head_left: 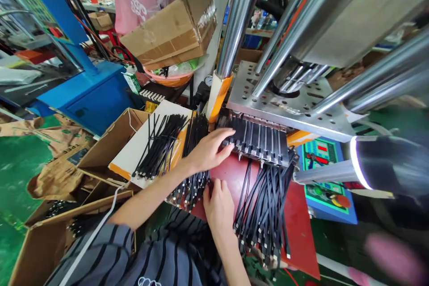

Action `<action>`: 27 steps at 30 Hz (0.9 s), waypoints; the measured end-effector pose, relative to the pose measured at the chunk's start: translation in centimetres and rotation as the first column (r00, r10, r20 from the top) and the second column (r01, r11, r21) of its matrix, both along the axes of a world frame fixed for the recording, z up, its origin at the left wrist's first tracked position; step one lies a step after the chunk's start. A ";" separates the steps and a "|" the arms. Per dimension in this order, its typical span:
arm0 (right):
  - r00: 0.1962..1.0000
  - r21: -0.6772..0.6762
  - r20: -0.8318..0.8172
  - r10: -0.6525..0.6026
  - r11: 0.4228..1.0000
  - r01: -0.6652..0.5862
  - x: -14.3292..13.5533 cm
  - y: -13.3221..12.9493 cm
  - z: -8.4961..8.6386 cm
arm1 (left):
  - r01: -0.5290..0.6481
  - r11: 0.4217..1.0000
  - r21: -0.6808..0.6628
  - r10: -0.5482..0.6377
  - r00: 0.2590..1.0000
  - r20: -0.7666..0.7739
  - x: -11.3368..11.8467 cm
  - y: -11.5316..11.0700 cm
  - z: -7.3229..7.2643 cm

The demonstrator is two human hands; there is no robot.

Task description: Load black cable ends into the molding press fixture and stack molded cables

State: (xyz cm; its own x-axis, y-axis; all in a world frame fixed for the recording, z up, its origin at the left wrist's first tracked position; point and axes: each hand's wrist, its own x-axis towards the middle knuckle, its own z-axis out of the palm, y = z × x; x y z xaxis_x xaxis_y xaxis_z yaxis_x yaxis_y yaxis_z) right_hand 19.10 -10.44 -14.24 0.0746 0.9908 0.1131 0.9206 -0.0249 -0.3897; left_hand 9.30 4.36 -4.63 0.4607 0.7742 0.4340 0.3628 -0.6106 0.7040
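Note:
My left hand reaches to the left end of a metal mold, its thumb and fingers apart around that end. Black cables lie side by side in the mold's slots, and their loose ends hang in a thick bundle over the front of the red table. Close to my body, my right hand rests low over the red surface with curled fingers. Anything between those fingers is hidden. Just left of it lies another bunch of black cables with metal plug ends.
Above the mold stands a press with a perforated steel plate and steel columns. More cables lie on a white board at left. Open cardboard boxes stand beside it. A blue control box is at right.

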 end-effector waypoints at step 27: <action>0.865 -0.159 -0.479 -0.150 0.984 0.082 8.3 -4.0 5.3 | 0.249 0.320 -0.914 0.356 0.863 0.359 0.6 -15.5 -4.2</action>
State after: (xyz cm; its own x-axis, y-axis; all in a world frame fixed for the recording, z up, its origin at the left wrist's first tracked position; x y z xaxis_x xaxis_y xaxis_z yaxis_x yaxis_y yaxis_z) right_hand 27.38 -14.39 -8.89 0.2023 0.9746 -0.0958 0.6008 -0.2008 -0.7738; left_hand 9.88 -11.18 -8.84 0.3990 0.7926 -0.4611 -0.1492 0.5523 0.8202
